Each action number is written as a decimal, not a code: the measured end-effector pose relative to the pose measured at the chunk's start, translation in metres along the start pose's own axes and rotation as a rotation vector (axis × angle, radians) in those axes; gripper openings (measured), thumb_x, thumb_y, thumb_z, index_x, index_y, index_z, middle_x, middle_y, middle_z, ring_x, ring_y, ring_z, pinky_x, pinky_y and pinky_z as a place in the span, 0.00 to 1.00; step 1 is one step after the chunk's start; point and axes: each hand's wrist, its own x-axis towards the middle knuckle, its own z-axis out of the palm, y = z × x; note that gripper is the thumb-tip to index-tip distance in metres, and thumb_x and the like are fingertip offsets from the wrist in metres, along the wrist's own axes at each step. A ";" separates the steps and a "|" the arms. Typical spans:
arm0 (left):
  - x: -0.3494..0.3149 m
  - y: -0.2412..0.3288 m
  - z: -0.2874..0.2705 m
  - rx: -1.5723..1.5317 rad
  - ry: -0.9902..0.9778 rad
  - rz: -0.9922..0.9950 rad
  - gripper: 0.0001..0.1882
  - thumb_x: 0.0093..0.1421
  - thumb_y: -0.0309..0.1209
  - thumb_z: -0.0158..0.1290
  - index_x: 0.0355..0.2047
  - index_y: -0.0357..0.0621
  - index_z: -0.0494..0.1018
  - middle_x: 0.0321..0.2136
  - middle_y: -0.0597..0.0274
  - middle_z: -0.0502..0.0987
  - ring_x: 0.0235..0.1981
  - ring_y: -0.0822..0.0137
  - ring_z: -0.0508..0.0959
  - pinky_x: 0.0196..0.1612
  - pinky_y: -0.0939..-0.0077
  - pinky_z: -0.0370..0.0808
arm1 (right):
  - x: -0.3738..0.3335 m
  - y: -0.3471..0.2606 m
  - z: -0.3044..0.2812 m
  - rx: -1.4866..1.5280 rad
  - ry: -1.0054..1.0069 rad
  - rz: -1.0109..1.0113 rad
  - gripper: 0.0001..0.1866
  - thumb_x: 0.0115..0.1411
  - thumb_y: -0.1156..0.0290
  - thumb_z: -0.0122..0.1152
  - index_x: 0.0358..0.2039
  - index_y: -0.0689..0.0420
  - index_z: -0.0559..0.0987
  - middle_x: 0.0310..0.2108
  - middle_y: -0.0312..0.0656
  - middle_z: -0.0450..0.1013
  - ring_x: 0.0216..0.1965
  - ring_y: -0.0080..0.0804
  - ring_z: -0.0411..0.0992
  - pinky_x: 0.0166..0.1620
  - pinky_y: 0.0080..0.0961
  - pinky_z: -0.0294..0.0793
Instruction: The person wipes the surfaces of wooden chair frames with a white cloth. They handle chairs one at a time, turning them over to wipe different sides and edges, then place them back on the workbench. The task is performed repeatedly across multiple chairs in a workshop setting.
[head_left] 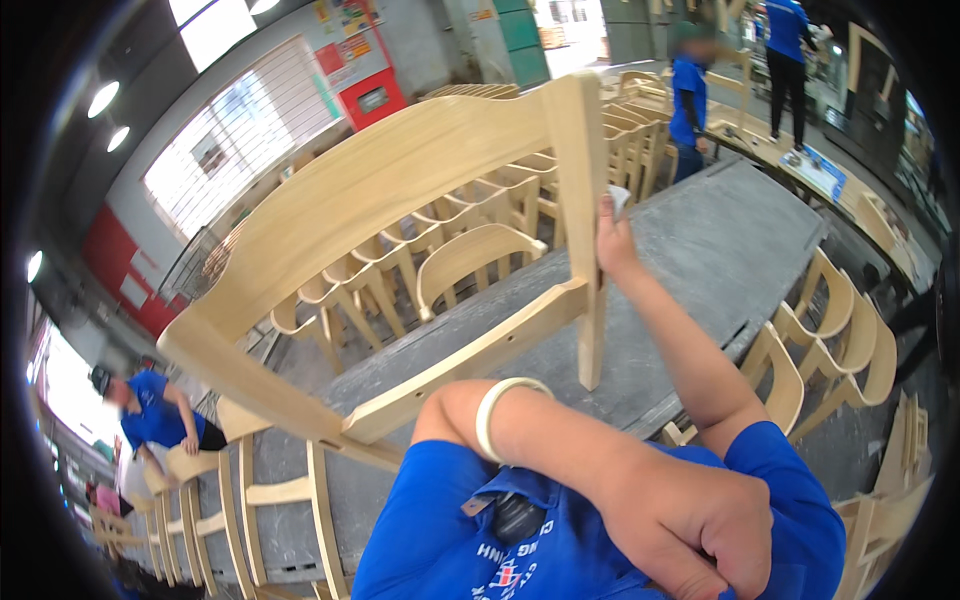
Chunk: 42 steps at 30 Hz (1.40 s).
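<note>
A pale wooden chair back frame stands tilted in front of me, with a broad curved top rail, two posts and a lower rail with small holes. At its right post, my right hand is closed on a small pale grey sheet, perhaps sandpaper, beside the post's outer side. My left forearm, with a cream bangle, crosses in front of my blue shirt. Low at the right, my left hand is curled into a fist; whatever may be inside is hidden.
The frame is over a long grey worktable. Rows of similar chairs line its far side; more chair parts stand at the right. One person in blue works at the left; two others are at the far right.
</note>
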 end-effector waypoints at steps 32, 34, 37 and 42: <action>-0.080 0.089 -0.011 1.040 0.291 -0.638 0.22 0.53 0.49 0.57 0.19 0.42 0.68 0.17 0.61 0.69 0.20 0.63 0.70 0.26 0.71 0.64 | 0.000 -0.017 -0.007 0.096 -0.039 0.017 0.25 0.66 0.54 0.39 0.48 0.65 0.69 0.41 0.58 0.72 0.46 0.53 0.69 0.49 0.36 0.66; -0.113 0.123 0.000 1.612 0.640 -0.881 0.26 0.44 0.51 0.63 0.24 0.39 0.70 0.24 0.58 0.71 0.26 0.60 0.72 0.31 0.69 0.66 | -0.002 -0.019 -0.008 0.082 -0.019 0.058 0.25 0.66 0.55 0.39 0.48 0.65 0.69 0.41 0.58 0.72 0.46 0.53 0.69 0.49 0.36 0.66; -0.173 0.146 0.005 2.087 1.024 -1.292 0.30 0.37 0.47 0.67 0.34 0.39 0.70 0.30 0.56 0.72 0.34 0.56 0.72 0.37 0.65 0.67 | -0.005 -0.022 -0.011 0.131 -0.013 0.030 0.24 0.67 0.55 0.39 0.49 0.63 0.69 0.41 0.56 0.72 0.45 0.52 0.69 0.49 0.35 0.66; -0.234 0.131 0.005 1.888 1.230 -1.701 0.36 0.35 0.45 0.68 0.44 0.41 0.70 0.38 0.52 0.74 0.42 0.51 0.73 0.44 0.63 0.69 | -0.005 -0.024 -0.016 0.177 -0.091 0.024 0.24 0.67 0.54 0.39 0.49 0.63 0.69 0.40 0.55 0.73 0.44 0.50 0.70 0.48 0.34 0.66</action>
